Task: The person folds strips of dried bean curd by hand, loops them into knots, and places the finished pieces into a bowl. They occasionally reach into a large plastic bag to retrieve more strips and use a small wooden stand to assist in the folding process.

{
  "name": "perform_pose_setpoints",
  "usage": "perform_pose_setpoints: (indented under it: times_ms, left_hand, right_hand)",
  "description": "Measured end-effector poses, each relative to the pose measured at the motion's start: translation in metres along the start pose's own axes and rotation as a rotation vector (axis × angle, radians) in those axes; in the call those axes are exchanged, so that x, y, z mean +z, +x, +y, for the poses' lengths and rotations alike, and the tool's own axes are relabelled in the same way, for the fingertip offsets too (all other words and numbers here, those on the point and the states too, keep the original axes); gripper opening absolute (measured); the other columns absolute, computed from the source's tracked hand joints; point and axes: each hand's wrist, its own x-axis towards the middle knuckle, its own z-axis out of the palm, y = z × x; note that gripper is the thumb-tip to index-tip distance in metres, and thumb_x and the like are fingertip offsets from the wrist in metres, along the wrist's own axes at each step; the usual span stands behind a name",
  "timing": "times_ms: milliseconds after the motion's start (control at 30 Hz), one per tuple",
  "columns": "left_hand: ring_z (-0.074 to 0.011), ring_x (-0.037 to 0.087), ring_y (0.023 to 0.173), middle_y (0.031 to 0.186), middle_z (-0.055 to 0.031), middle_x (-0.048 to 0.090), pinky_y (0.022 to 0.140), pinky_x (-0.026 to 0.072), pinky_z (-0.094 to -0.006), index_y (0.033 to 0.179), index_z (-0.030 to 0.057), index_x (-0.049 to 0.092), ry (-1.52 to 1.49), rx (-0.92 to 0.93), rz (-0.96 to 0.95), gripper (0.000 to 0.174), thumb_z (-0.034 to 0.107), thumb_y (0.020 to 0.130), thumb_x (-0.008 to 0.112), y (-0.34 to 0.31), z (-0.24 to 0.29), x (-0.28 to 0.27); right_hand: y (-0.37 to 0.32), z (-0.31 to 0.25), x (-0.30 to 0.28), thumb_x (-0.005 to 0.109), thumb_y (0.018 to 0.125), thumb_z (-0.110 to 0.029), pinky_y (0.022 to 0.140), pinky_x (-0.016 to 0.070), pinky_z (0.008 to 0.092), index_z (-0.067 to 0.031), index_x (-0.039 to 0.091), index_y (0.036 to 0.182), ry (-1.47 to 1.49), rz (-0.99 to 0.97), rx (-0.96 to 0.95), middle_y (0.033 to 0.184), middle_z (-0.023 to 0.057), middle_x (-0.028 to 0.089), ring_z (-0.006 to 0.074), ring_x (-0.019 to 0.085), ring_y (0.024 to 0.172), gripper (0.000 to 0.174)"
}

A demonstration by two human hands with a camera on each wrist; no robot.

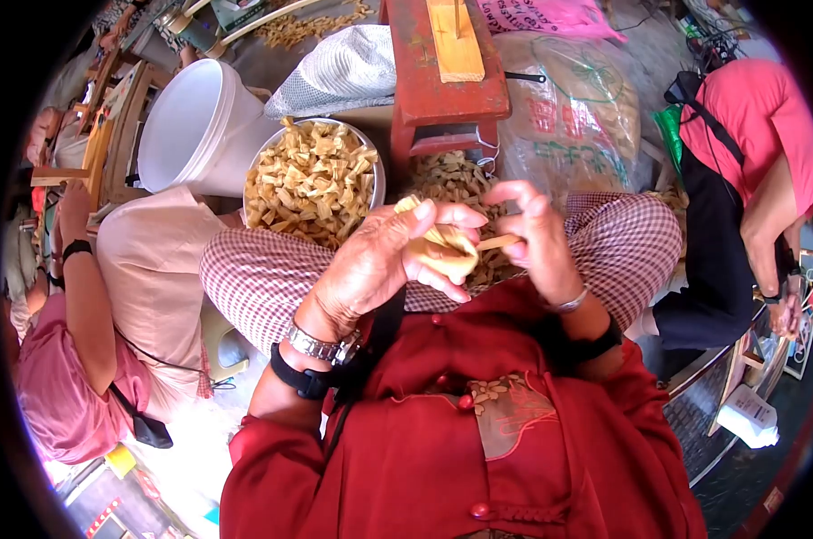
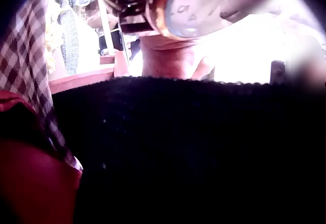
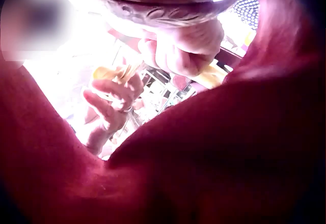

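Note:
In the head view my left hand [image 1: 377, 250] grips a pale yellow, folded strip [image 1: 448, 259] of dried material between thumb and fingers. Close on its right, my right hand [image 1: 546, 242] pinches the strip's narrow end, which sticks out toward it. From the right wrist, the curled fingers of the right hand [image 3: 188, 53] show below a bracelet [image 3: 158, 13], with the left hand [image 3: 109, 104] and yellow material beyond. A wristwatch [image 2: 191, 10] and a dark band [image 2: 193, 147] hide most of the left wrist view. Loose tan pieces lie partly hidden beneath the hands.
A round tub [image 1: 379, 175] heaped with folded tan pieces [image 1: 312, 180] stands before my crossed legs. Behind it are a white bucket [image 1: 182, 121], a red wooden bench [image 1: 447, 103] and a clear plastic sack [image 1: 568, 117]. People sit close on both sides.

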Motion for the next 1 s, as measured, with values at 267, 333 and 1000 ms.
perform_pose_setpoints:
  times_ms: [267,333,1000]
  left_hand:
    - [-0.0266,0.061,0.078,0.102,-0.0205,0.056,0.064,0.0585,-0.0414,0.115,-0.0114,0.051,-0.136,-0.021,-0.059,0.059,0.043,0.095,0.039,0.005,-0.002,-0.017]
    - [-0.0278,0.062,0.079,0.104,-0.0212,0.056,0.064,0.0583,-0.0410,0.115,-0.0112,0.051,-0.122,-0.027,-0.044,0.059,0.042,0.095,0.038,0.008,0.002,-0.012]
    - [-0.0089,0.051,0.047,0.071,-0.0066,0.059,0.043,0.0455,-0.0208,0.106,-0.0024,0.059,0.295,0.039,0.274,0.055,0.050,0.092,0.048,0.007,0.008,-0.025]
  right_hand:
    - [-0.005,-0.004,-0.015,0.036,0.099,-0.039,0.043,0.0294,0.0170,-0.0058,0.050,0.107,-0.124,-0.082,0.093,0.063,-0.0036,0.041,0.0033,0.035,0.049,0.038]
    - [0.000,-0.001,-0.006,0.039,0.098,-0.039,0.045,0.0413,0.0182,-0.0051,0.050,0.110,-0.110,-0.185,0.121,0.073,0.0003,0.049,0.0057,0.049,0.062,0.038]
    - [0.004,-0.009,0.001,0.046,0.096,-0.032,0.048,0.0353,0.0220,-0.0016,0.056,0.079,-0.283,-0.206,0.126,0.062,-0.0019,0.048,0.0060,0.041,0.054,0.036]
